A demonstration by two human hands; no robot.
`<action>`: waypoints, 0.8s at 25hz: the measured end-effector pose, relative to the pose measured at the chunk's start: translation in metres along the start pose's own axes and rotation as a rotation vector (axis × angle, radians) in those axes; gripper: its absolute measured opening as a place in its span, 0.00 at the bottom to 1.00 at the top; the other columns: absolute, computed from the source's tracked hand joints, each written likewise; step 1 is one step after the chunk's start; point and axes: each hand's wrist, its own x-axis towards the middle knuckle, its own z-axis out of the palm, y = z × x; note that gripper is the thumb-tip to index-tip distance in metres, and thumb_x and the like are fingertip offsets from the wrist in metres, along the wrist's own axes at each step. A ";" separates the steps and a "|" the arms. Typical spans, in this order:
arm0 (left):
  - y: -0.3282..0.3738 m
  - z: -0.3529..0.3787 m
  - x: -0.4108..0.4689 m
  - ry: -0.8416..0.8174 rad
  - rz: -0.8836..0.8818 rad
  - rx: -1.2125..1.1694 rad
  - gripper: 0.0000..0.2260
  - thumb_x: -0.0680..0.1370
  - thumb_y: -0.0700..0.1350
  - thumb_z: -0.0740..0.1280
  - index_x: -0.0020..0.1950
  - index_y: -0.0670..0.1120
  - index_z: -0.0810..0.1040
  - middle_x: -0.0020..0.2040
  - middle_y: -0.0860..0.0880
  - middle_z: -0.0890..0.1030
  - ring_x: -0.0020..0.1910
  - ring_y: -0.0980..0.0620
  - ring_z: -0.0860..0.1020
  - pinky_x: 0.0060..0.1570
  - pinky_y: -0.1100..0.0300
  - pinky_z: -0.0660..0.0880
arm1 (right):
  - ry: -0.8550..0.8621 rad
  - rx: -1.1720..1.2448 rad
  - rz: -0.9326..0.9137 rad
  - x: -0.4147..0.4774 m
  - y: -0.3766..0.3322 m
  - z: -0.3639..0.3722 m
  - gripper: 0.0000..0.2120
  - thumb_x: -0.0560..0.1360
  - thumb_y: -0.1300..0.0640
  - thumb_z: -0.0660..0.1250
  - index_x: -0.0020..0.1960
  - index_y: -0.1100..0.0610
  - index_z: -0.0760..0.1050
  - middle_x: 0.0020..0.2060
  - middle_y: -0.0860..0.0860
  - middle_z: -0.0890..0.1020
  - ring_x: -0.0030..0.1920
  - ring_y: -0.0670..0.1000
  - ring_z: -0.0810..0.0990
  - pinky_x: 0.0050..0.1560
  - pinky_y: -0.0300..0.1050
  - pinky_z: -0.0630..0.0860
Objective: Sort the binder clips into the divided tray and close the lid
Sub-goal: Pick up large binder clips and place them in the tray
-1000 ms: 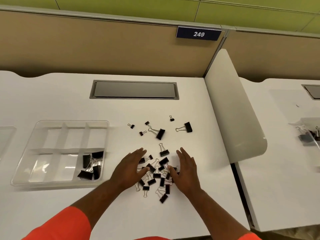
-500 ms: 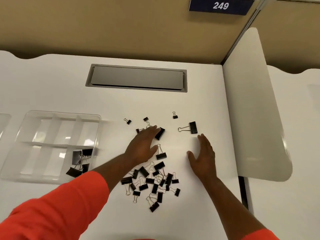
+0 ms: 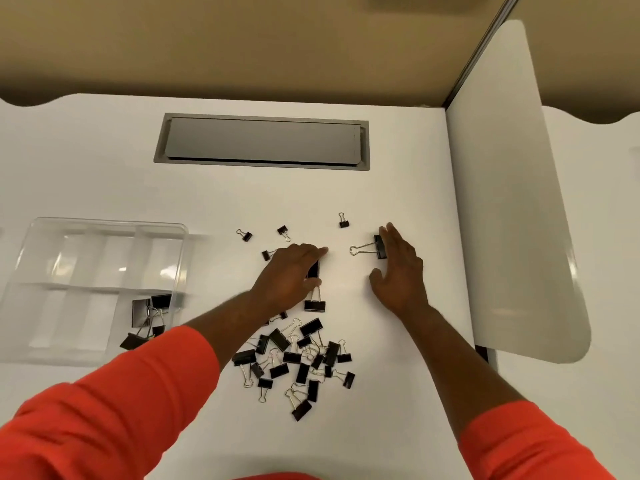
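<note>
Both hands are picking up big clips. The left hand point(image 3: 289, 271) covers one binder clip point(image 3: 313, 270); the right hand point(image 3: 398, 268), open, touches another large binder clip point(image 3: 380, 247). Next, pinch and carry them to the divided tray point(image 3: 38, 230).

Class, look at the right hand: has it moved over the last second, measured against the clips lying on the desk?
Yes. The right hand went away from the pile of clips toward the far side, reaching the large binder clip.

You are seated at an office cubicle workstation. A white desk point(image 3: 104, 161) carries a grey cable-access hatch point(image 3: 261, 142) at upper centre, backed by a tan partition panel point(image 3: 225, 43), with a white side divider point(image 3: 512, 202) at right.
</note>
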 end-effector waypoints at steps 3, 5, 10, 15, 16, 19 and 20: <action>0.003 -0.005 -0.012 -0.002 -0.032 -0.023 0.29 0.75 0.52 0.72 0.74 0.47 0.69 0.65 0.48 0.76 0.62 0.47 0.74 0.63 0.52 0.68 | 0.018 -0.077 -0.050 0.000 -0.003 0.002 0.33 0.72 0.60 0.67 0.77 0.53 0.66 0.77 0.50 0.65 0.73 0.56 0.66 0.65 0.56 0.67; 0.005 -0.009 -0.021 -0.001 -0.056 -0.040 0.29 0.76 0.52 0.72 0.74 0.47 0.69 0.66 0.48 0.76 0.64 0.47 0.73 0.64 0.53 0.67 | 0.033 -0.061 -0.041 -0.009 -0.002 0.007 0.28 0.74 0.61 0.68 0.74 0.55 0.70 0.74 0.52 0.70 0.71 0.58 0.69 0.66 0.55 0.67; 0.010 -0.016 -0.049 -0.011 -0.087 -0.056 0.29 0.76 0.53 0.71 0.75 0.47 0.68 0.68 0.49 0.74 0.66 0.49 0.71 0.65 0.57 0.68 | 0.028 0.052 0.016 -0.043 -0.008 0.016 0.24 0.76 0.57 0.72 0.70 0.59 0.74 0.66 0.53 0.76 0.65 0.56 0.72 0.66 0.43 0.65; 0.015 -0.024 -0.084 -0.005 -0.092 -0.063 0.29 0.77 0.53 0.70 0.76 0.49 0.66 0.69 0.50 0.73 0.68 0.52 0.69 0.62 0.57 0.70 | -0.014 0.141 0.087 -0.080 -0.031 0.021 0.24 0.75 0.55 0.73 0.69 0.58 0.74 0.63 0.50 0.75 0.64 0.51 0.72 0.61 0.39 0.66; 0.017 -0.026 -0.091 -0.009 -0.094 -0.066 0.29 0.77 0.53 0.70 0.76 0.49 0.66 0.70 0.50 0.72 0.68 0.52 0.69 0.62 0.56 0.71 | -0.013 0.162 0.114 -0.088 -0.034 0.022 0.24 0.75 0.54 0.74 0.69 0.57 0.74 0.63 0.49 0.75 0.64 0.50 0.72 0.61 0.39 0.66; 0.018 -0.034 -0.114 0.007 -0.117 -0.076 0.29 0.77 0.52 0.70 0.76 0.50 0.65 0.70 0.51 0.72 0.68 0.53 0.68 0.62 0.57 0.70 | 0.067 0.229 0.134 -0.109 -0.050 0.027 0.22 0.75 0.53 0.74 0.67 0.56 0.75 0.62 0.48 0.76 0.62 0.48 0.75 0.61 0.38 0.68; 0.016 -0.038 -0.123 0.020 -0.126 -0.078 0.29 0.77 0.52 0.70 0.76 0.50 0.65 0.70 0.52 0.72 0.67 0.54 0.68 0.61 0.58 0.70 | 0.093 0.257 0.121 -0.115 -0.059 0.029 0.22 0.75 0.52 0.74 0.66 0.55 0.76 0.61 0.48 0.76 0.62 0.48 0.76 0.61 0.39 0.69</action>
